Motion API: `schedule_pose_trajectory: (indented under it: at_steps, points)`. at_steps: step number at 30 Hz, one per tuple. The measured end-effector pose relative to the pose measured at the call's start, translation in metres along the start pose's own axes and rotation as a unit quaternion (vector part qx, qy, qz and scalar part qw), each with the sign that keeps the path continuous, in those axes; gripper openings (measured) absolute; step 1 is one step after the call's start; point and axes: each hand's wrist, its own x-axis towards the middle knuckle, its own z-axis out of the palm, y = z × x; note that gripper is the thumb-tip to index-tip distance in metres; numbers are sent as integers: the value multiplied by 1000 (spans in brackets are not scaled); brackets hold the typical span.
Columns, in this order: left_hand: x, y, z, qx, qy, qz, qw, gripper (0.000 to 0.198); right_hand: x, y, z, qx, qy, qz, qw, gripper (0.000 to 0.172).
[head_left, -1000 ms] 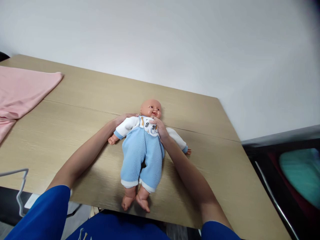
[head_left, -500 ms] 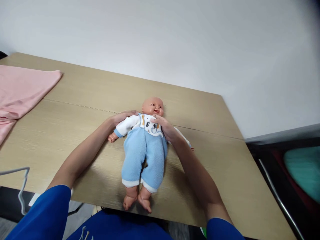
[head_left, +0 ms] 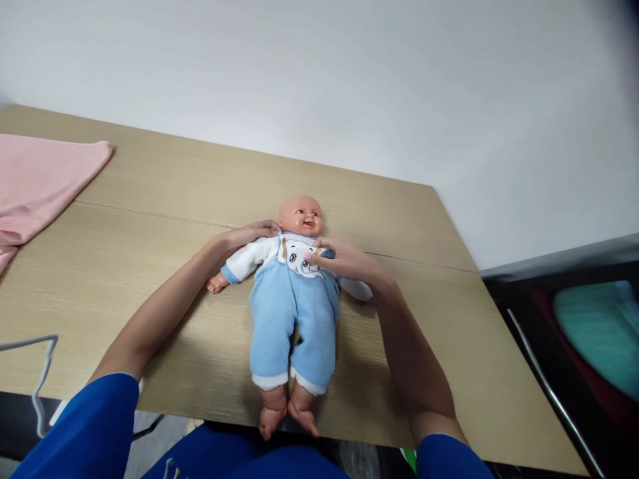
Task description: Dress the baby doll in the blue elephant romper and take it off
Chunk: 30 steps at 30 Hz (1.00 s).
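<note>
A bald baby doll (head_left: 293,299) lies on its back on the table, dressed in a white and light-blue fleece outfit with an elephant face on the chest. My left hand (head_left: 257,231) rests at the doll's shoulder beside its neck, fingers stretched out. Over the other side of the chest is my right hand (head_left: 344,258), its thumb and fingers apart on the fabric by the elephant's ear. The undersides of the fingers are hidden. One doll arm is partly covered by my right wrist.
A pink cloth (head_left: 44,179) lies at the left of the wooden table (head_left: 190,166). The white wall (head_left: 319,80) rises behind. At the right stands a dark chair-like frame with a metal bar (head_left: 554,392) and a teal item (head_left: 599,332). A bent white rod (head_left: 47,366) is at lower left.
My right hand has shifted outward from the doll's collar to the side of its chest. The doll's legs have swung slightly right and closer. My left hand stays at the shoulder.
</note>
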Motion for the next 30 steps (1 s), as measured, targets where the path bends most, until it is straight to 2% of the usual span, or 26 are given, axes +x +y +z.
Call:
schedule_pose_trajectory:
  at_steps: [3,6,9,12,15,17,18,20,22,24,26,28,30]
  points:
    - [-17,14,-8,108,0,6,994,34,-13,12,-7,-4,17,-6,1000,43]
    - [-30,26,-20,161,-8,-26,987,48,-33,32,-2,-10,126,-25,992,45]
    - [-36,36,-24,180,-36,-33,982,50,-59,54,10,-36,244,-21,969,49]
    - [-39,42,-22,232,-31,-28,972,58,-87,74,23,-83,298,-19,951,46]
    - [-50,46,-21,359,22,-87,929,64,-115,93,31,-137,346,-17,928,40]
    - [-61,49,-20,459,77,-123,876,59,-133,106,34,-139,366,-3,920,40]
    - [-67,50,-17,503,107,-119,849,58,-141,113,36,-129,365,6,922,45]
    - [-76,56,-2,570,156,-60,804,55,-153,125,37,-102,349,22,931,63]
    - [-75,62,24,593,169,40,786,49,-159,134,36,-78,332,29,940,71]
    - [-62,66,61,568,116,138,803,44,-160,140,32,-54,330,31,942,66]
    - [-39,63,98,519,17,213,828,42,-156,143,27,-12,334,44,942,61]
    - [-14,55,127,494,-35,231,838,35,-150,144,22,53,339,67,937,63]
    - [5,45,144,501,-47,225,835,24,-142,141,17,123,347,73,927,68]
